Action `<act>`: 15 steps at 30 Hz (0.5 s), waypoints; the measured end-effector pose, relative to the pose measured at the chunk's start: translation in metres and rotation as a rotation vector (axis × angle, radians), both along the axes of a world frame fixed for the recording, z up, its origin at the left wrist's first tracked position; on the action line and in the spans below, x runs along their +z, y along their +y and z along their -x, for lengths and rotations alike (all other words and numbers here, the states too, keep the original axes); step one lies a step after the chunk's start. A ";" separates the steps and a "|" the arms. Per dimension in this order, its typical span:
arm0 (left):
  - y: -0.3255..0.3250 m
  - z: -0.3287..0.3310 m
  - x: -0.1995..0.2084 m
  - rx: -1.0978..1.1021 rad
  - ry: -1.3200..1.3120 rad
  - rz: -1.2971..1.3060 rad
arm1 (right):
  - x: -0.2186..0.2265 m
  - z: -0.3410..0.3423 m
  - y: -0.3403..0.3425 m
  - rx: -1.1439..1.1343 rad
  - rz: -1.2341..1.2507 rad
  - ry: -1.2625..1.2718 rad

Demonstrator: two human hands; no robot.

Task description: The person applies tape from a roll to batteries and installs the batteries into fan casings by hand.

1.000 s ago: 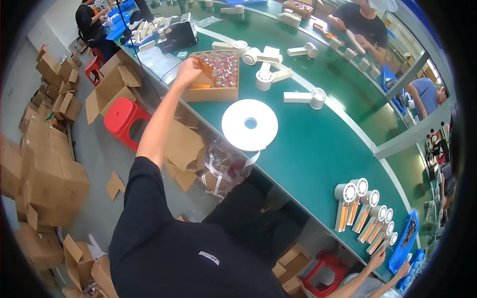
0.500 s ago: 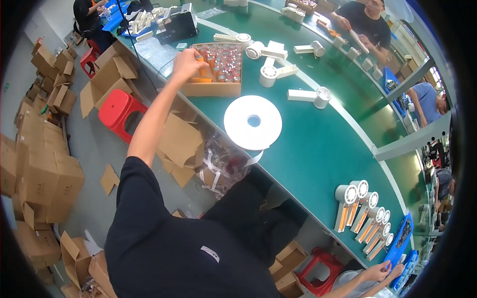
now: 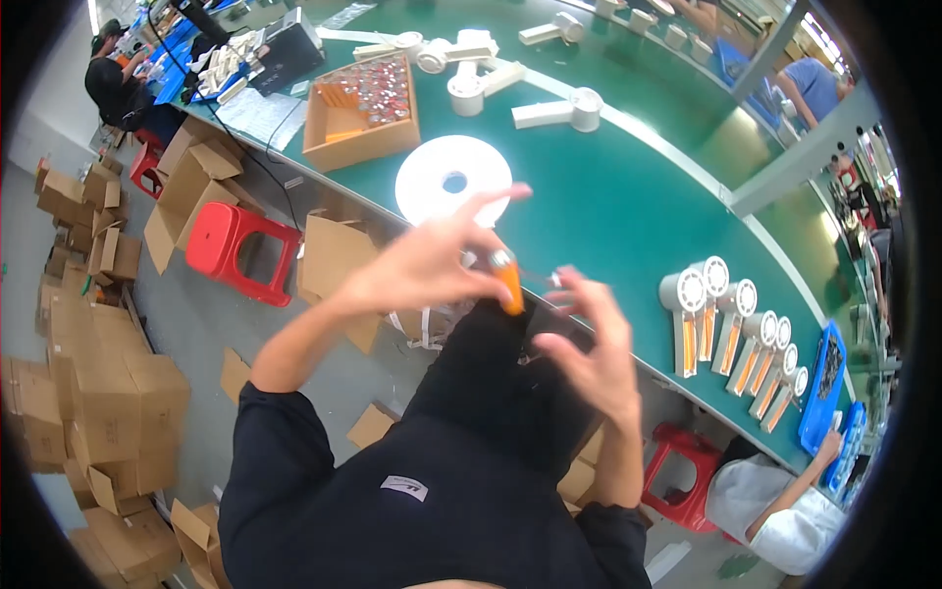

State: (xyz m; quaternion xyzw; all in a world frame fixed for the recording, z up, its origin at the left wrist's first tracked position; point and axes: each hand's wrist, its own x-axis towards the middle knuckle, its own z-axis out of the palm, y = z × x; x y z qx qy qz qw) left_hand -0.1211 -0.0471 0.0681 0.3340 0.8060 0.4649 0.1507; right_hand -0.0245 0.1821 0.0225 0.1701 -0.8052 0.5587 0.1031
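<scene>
My left hand point(image 3: 432, 263) is over the table's near edge, thumb and fingers closed on an orange cylindrical battery point(image 3: 511, 287) with a silvery end. Its index finger points out to the right. My right hand point(image 3: 597, 358) is just right of the battery, thumb and curled fingers apart. At its fingertips is a small white piece point(image 3: 556, 281), perhaps a connector on a thin lead; blur hides whether the fingers touch it. Beyond my left hand lies a white roll point(image 3: 432, 177) of tape-like material, partly covered by that hand.
A cardboard box point(image 3: 358, 147) of orange batteries stands at the far left of the green table point(image 3: 608, 187). White handheld fan bodies point(image 3: 469, 95) lie at the back. More opened fans point(image 3: 687, 334) line the right, near a blue tray point(image 3: 822, 388) and a co-worker's arm point(image 3: 800, 491).
My left hand has come back from the battery box with an orange battery. My right hand has entered the view beside it. The view has shifted slightly.
</scene>
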 end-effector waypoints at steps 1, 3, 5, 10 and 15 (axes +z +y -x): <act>0.014 -0.007 -0.001 -0.061 -0.106 -0.036 | -0.005 -0.005 -0.006 0.013 0.028 -0.073; 0.029 -0.014 -0.009 -0.124 -0.294 -0.114 | -0.029 -0.015 -0.012 -0.003 0.221 -0.284; 0.030 -0.014 -0.017 -0.161 -0.303 -0.095 | -0.034 -0.023 -0.008 -0.006 0.229 -0.289; 0.003 0.036 -0.026 -0.122 0.339 0.351 | -0.065 -0.051 -0.010 0.015 0.648 -0.590; -0.040 0.080 -0.059 -0.035 0.564 0.804 | -0.074 -0.063 -0.018 -0.045 0.848 -0.562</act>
